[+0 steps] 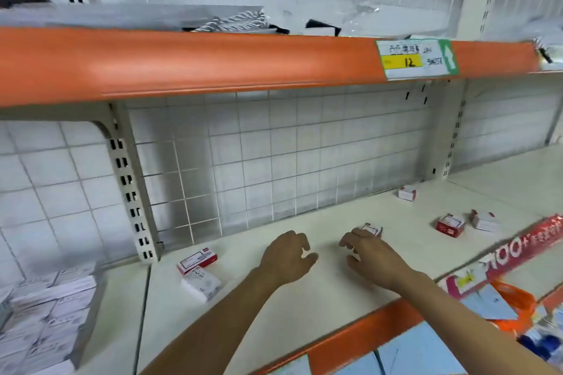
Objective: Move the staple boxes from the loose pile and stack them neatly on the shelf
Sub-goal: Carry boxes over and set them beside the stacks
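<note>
Small red-and-white staple boxes lie scattered on the cream shelf (304, 307). One box (374, 229) sits right at the fingertips of my right hand (370, 254), whose fingers are loosely curled; nothing is gripped, and contact is unclear. My left hand (286, 256) hovers beside it, fingers relaxed and empty. Two boxes lie at the left, a red-edged one (198, 259) and a white one (201, 283) touching it. Three more sit to the right: one near the back (407, 193), and a pair (451, 224) (485, 220) further forward.
A wire grid back panel (274, 161) closes the rear. The orange-fronted upper shelf (213, 61) with a price tag (417, 59) hangs overhead. A block of white cartons (45, 313) fills the left bay. A red printed strip (533, 248) edges the shelf at right.
</note>
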The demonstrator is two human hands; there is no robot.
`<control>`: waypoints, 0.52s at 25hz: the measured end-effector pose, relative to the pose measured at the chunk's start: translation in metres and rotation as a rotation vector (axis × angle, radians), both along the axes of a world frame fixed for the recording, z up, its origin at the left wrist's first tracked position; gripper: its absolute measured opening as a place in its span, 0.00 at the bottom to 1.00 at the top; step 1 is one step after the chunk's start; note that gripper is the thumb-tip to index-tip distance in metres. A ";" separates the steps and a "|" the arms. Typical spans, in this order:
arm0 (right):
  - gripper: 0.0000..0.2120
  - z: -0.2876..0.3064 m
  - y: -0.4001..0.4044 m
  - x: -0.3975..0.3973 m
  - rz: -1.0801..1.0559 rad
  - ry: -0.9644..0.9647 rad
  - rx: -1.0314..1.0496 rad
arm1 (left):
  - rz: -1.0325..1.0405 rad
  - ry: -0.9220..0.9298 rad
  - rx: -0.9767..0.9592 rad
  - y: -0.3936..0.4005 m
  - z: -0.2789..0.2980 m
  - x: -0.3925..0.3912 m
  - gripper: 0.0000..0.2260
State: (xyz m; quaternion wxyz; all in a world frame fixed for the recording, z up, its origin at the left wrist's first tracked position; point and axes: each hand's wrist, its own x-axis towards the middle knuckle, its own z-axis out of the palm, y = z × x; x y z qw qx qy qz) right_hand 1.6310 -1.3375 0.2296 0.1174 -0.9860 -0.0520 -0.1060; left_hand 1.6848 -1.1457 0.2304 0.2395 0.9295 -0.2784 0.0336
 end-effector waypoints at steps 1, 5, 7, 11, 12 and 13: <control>0.15 0.000 -0.022 -0.002 -0.032 0.002 0.012 | -0.007 0.004 0.011 -0.024 -0.002 0.002 0.16; 0.17 -0.005 -0.107 -0.008 -0.151 0.002 0.038 | -0.030 0.021 0.079 -0.104 -0.008 0.007 0.23; 0.18 -0.008 -0.143 -0.008 -0.207 0.012 0.046 | 0.007 0.034 0.074 -0.130 -0.011 0.012 0.27; 0.21 -0.015 -0.202 0.002 -0.317 -0.039 -0.006 | 0.131 0.038 0.042 -0.163 -0.018 0.022 0.31; 0.22 -0.015 -0.213 0.006 -0.335 -0.044 -0.035 | 0.162 0.036 0.038 -0.168 -0.020 0.023 0.30; 0.23 -0.015 -0.222 0.009 -0.349 -0.027 -0.055 | 0.189 0.029 0.041 -0.171 -0.022 0.025 0.29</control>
